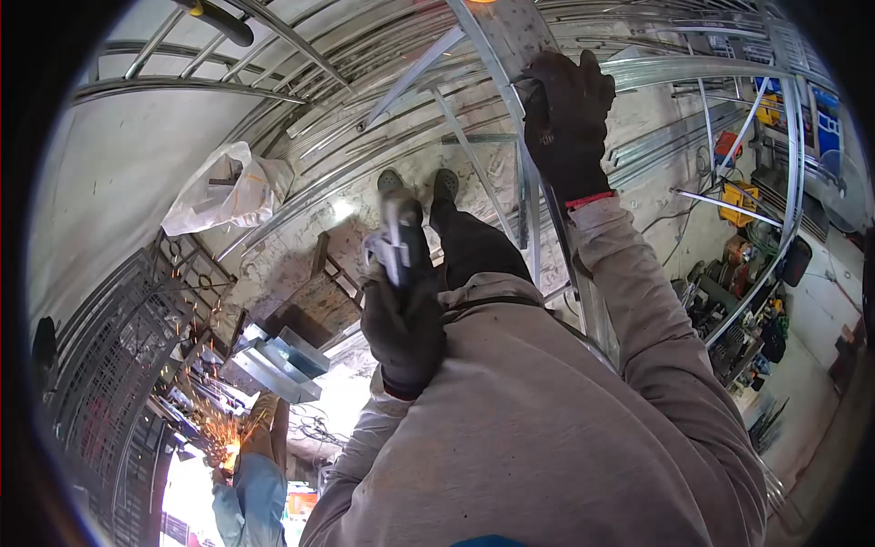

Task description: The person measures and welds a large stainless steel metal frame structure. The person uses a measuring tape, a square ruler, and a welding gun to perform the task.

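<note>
My left hand, in a dark glove with a red cuff, is closed around a silver metal tool. Motion blurs that tool, so its exact kind does not show. My right hand, gloved the same way, grips the edge of a long galvanized metal beam. The beam runs from the top of the view down past my right forearm. A small orange glow sits at the top edge, by the beam's far end.
Metal bars and frames spread over the floor around my feet. A white plastic bag lies to the left. At lower left, sparks fly beside another person's sleeve. Tools and yellow boxes line the right side.
</note>
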`<state>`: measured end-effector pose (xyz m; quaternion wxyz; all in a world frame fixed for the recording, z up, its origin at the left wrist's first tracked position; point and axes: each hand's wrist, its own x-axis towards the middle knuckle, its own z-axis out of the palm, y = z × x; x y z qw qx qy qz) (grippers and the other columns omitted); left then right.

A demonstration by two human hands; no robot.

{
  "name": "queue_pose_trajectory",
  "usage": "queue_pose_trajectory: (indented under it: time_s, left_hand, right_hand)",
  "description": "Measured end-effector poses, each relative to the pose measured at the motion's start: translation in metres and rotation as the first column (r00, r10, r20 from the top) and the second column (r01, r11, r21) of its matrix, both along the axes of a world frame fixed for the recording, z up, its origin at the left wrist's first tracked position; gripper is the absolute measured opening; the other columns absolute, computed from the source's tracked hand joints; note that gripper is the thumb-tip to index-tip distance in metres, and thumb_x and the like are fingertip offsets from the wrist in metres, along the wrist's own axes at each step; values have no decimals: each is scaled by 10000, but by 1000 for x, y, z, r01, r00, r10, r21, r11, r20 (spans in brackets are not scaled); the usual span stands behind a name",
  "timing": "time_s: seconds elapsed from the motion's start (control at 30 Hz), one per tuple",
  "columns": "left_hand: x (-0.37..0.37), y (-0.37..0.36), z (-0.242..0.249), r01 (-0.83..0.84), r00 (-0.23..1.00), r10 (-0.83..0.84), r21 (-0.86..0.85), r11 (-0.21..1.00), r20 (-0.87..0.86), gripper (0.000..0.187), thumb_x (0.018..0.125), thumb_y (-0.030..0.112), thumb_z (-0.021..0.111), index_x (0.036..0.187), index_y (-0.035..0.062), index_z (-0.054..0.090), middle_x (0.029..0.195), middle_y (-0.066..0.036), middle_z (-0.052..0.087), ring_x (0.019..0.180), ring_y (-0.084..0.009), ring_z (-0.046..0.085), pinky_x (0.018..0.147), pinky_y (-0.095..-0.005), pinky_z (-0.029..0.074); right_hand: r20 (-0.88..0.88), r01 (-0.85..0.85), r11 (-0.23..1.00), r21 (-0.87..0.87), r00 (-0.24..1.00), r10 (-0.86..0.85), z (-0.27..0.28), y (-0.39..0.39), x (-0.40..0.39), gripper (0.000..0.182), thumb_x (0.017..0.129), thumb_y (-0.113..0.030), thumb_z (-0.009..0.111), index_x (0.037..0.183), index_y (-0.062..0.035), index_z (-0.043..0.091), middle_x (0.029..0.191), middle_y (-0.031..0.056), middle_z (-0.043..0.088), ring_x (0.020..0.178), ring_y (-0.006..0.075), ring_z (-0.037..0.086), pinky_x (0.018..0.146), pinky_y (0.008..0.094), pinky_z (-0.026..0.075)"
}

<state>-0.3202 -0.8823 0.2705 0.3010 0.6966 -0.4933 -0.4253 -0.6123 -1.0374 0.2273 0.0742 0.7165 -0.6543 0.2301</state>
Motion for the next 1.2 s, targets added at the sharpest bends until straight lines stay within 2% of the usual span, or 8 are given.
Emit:
queue_pose_trajectory:
  time_s: [0.1,0.33,0.47,0.57,0.63,0.67,1.17,1.2]
  left_hand:
    - [11,1,-4,-46,990,61,117,992,-130,187,900,78,654,1057,-21,631,838,-106,674,776,-176,643,708,-332,519]
    - [4,-4,0,90,993,-87,35,995,-73,170,925,11,663,1089,-13,626,853,-75,663,765,-132,609,690,-310,504]
    - [1,-2,-8,13,991,-6,45,999,-135,170,943,8,675,1101,-22,618,849,-68,655,746,-118,597,668,-291,495]
    - [2,-4,-5,32,989,-24,52,998,-148,222,866,14,756,1025,-34,610,789,-192,643,659,-291,654,604,-401,502]
    - [1,-9,3,90,989,-79,82,993,-128,169,953,9,671,1108,-27,613,848,-84,664,722,-116,600,647,-283,489]
    - [0,-11,5,87,989,-76,83,993,-129,169,953,9,671,1108,-27,613,848,-84,664,722,-116,600,647,-283,489]
    - [-3,-13,6,116,992,-116,-8,993,-53,242,923,16,692,1143,-52,619,856,-149,661,738,-195,622,680,-344,521]
    - [-3,-14,7,111,993,-111,2,994,-38,278,898,54,749,1123,-42,616,852,-192,668,736,-303,665,660,-396,532]
  right_hand:
    - [-2,23,1000,-19,1000,-23,-3,-2,-1,315,854,-104,676,1167,-134,659,1270,138,660,1317,517,505,1094,706,331]
    - [-17,22,1000,-5,1000,-22,0,-2,2,336,835,-83,672,1167,-137,656,1258,132,663,1311,512,508,1090,681,335]
    - [-23,25,1000,3,999,-25,3,-2,3,341,826,-77,679,1162,-136,656,1255,135,664,1308,510,512,1088,671,331]
    - [-31,12,1000,-12,999,-12,1,-2,1,337,829,-78,678,1161,-133,655,1254,138,667,1309,509,512,1087,665,334]
    - [-36,21,1000,-5,999,-21,3,-2,3,332,833,-78,677,1159,-132,655,1253,140,669,1308,509,514,1088,662,334]
    - [-42,33,999,2,999,-33,4,-3,3,327,836,-79,676,1158,-131,655,1252,142,671,1307,508,515,1090,659,335]
    - [-54,22,1000,-18,998,-23,2,-3,2,324,846,-74,680,1164,-131,664,1262,143,679,1297,508,528,1084,654,345]
    - [-54,22,1000,-19,998,-23,1,-3,1,324,846,-74,680,1164,-131,664,1262,143,679,1297,508,528,1084,654,345]
